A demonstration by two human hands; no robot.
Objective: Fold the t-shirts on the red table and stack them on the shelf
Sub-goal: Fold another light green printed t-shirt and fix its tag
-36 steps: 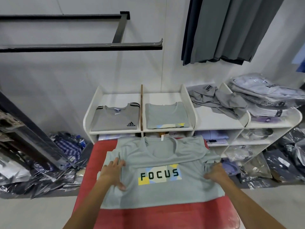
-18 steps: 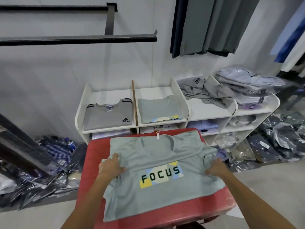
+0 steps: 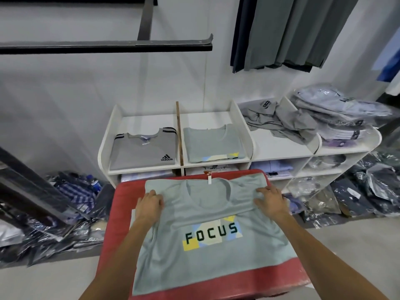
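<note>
Head view. Grey-green t-shirt [image 3: 207,241] spread front-up on red table [image 3: 112,234], long axis running away from viewer, neckline toward shelf [image 3: 281,151], hem nearest viewer. Chest print reading "FOCUS" in dark letters over yellow, blue and cream blocks, upright to viewer. White tag [image 3: 209,179] standing at collar. Left hand [image 3: 149,203] on left shoulder area, fingers curled into the cloth; right hand [image 3: 270,202] on right shoulder area, fingers bent, pinching a raised fold. Upper shelf, left compartment: folded grey shirt [image 3: 142,150] marked "adidas", dark shoulder stripes. Next compartment: folded grey-green shirt [image 3: 213,142], coloured print at front edge. Further right: rumpled grey garments [image 3: 279,121], bagged stack [image 3: 337,115], lettering partly readable only.
</note>
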